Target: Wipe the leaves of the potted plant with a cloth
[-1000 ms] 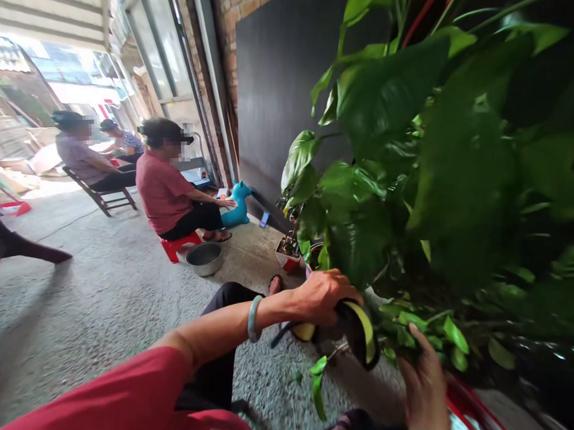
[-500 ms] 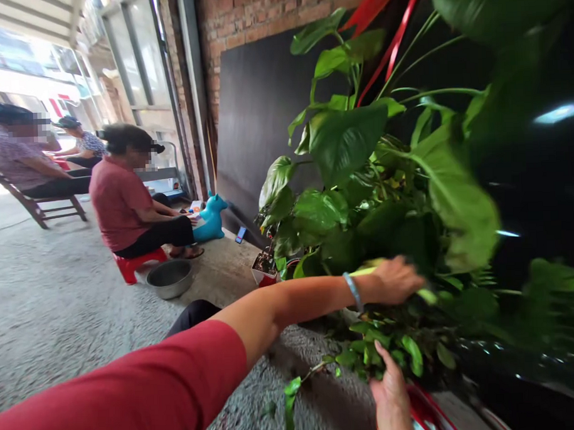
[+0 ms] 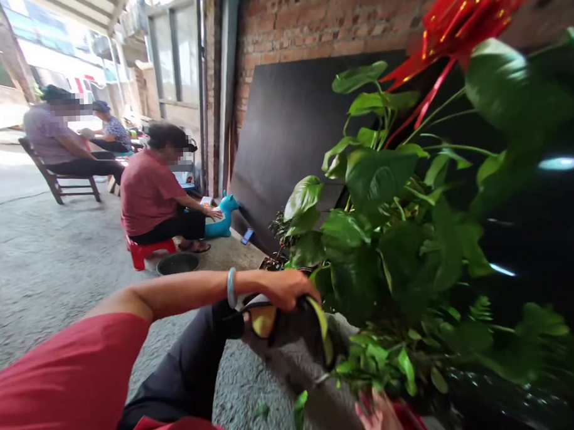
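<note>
Left hand (image 3: 284, 289), frame centre, is clamped on the black-and-yellow shears' (image 3: 291, 321) handles; the tool's long axis runs down-right toward the small-leaved stems (image 3: 386, 362). Right hand (image 3: 376, 419) sits at the bottom edge just under those stems, grip unreadable. The left is nearer the big-leaved plant (image 3: 372, 237).

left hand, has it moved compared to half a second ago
Yes. The left hand has drawn back out of the plant's leaves toward the person, and now grips the black and yellow tool beside the foliage instead of reaching in.
</note>
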The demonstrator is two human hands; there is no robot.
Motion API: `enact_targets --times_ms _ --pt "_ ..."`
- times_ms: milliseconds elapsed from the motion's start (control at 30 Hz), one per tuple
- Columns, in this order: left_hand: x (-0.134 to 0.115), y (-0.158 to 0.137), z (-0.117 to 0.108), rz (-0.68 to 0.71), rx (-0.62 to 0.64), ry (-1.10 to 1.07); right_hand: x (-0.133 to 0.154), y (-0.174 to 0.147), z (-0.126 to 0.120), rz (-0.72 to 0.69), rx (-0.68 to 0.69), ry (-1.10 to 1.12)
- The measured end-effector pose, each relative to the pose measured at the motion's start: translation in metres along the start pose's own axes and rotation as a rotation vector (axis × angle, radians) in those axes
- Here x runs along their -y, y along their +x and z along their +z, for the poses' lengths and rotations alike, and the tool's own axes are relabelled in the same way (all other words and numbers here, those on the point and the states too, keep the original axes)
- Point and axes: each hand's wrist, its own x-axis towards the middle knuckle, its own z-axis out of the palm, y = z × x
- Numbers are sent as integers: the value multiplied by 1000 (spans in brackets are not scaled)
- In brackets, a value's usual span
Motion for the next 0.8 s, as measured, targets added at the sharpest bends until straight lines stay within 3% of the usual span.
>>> enact_targets --times_ms 67,167,267,400,500,600,700,800 --pt "-16 -4 -41 73 -231 -15 11 -17 -4 17 -46 -58" --pt "-32 -5 -78 148 -475 -63 59 -42 2 -13 -67 -69" --pt "-36 -6 -89 178 -569 -162 130 -69 27 -77 -30 30" --pt "-35 -10 -86 161 -573 -318 201 -97 77 -132 46 82" --pt "-37 -13 -95 174 -563 -411 229 -101 113 -140 108 116" --pt "-47 -10 -126 216 -622 -417 250 -96 141 -154 204 198" --pt "-67 3 -174 286 -782 -304 268 -91 163 -225 287 254" --pt "-98 25 -218 382 -1041 -145 267 -90 179 -305 222 218"
